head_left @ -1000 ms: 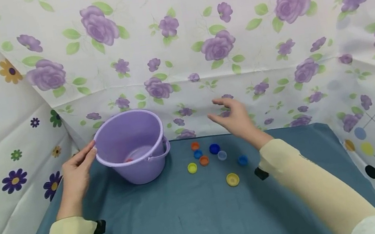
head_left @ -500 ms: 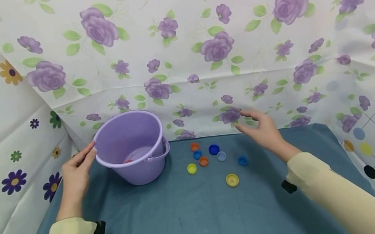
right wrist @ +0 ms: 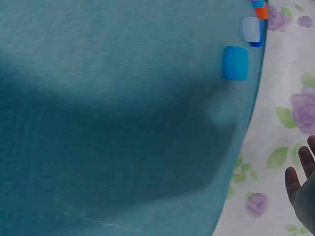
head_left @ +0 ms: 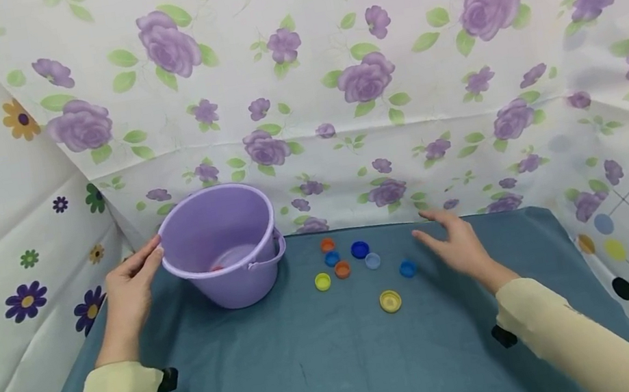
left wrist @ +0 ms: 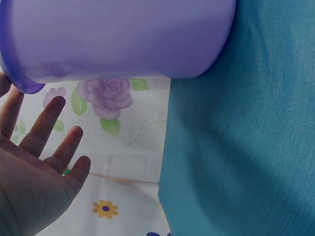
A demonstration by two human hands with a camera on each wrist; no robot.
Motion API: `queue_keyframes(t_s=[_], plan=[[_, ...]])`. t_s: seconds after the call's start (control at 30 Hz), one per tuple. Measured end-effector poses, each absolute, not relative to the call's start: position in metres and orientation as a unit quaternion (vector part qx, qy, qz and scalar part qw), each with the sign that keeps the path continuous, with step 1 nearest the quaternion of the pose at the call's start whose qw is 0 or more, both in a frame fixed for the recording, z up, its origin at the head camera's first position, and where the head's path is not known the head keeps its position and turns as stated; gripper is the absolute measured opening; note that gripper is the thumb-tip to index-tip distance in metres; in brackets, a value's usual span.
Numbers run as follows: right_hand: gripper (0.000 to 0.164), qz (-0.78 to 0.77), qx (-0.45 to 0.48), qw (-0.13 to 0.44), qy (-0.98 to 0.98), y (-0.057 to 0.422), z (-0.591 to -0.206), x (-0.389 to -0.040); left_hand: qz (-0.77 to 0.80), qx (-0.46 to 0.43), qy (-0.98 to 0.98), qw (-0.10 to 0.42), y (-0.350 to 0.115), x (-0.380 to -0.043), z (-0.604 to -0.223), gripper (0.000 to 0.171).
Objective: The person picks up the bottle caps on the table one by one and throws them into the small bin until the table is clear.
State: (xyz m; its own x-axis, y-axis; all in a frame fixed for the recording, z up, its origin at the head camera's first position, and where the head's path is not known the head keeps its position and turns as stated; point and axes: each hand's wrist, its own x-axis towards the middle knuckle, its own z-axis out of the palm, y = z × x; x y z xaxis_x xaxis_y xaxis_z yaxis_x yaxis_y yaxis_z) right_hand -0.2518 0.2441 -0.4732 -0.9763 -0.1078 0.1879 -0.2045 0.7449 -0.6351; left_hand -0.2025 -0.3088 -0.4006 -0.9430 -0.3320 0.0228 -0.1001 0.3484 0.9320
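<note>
A purple bucket (head_left: pixel 236 285) stands at the left of the cloth, its handle hanging on the right side and a small red thing (head_left: pixel 215 268) inside. My left hand (head_left: pixel 127 293) pinches its rim between thumb and fingers; in the left wrist view the other fingers (left wrist: pixel 45 125) spread apart below the rim. My right hand (head_left: pixel 459 247) holds nothing, thumb and fingers apart, above the cloth. Nearest to it lies a blue bottle cap (head_left: pixel 407 268). Further left are a yellow cap (head_left: pixel 390 301), a clear cap (head_left: pixel 372 260) and a dark blue cap (head_left: pixel 359 249).
Between bucket and right hand lie more caps: a lime one (head_left: pixel 323 282), two orange ones, the nearer orange cap (head_left: pixel 342 269) among them, and a small blue cap (head_left: pixel 332 258). Blue-green cloth (head_left: pixel 295 379) covers the table. A flowered sheet (head_left: pixel 299 101) hangs behind it.
My right hand has moved right and down, away from above the caps, its fingers staying apart. The left hand and the bucket have stayed in place.
</note>
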Motion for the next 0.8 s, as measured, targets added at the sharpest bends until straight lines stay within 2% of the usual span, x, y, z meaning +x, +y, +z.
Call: queue_keyframes(t_s=[0.53, 0.8], plan=[[0.066, 0.289, 0.123, 0.01, -0.949, 0.254, -0.508, -0.241, -0.564, 0.131, -0.809, 0.102, -0.316, -0.209, -0.41, 0.05], [0.084, 0.266, 0.141, -0.015, -0.953, 0.254, -0.531, -0.236, -0.573, 0.128, -0.804, 0.101, -0.317, -0.21, -0.413, 0.052]])
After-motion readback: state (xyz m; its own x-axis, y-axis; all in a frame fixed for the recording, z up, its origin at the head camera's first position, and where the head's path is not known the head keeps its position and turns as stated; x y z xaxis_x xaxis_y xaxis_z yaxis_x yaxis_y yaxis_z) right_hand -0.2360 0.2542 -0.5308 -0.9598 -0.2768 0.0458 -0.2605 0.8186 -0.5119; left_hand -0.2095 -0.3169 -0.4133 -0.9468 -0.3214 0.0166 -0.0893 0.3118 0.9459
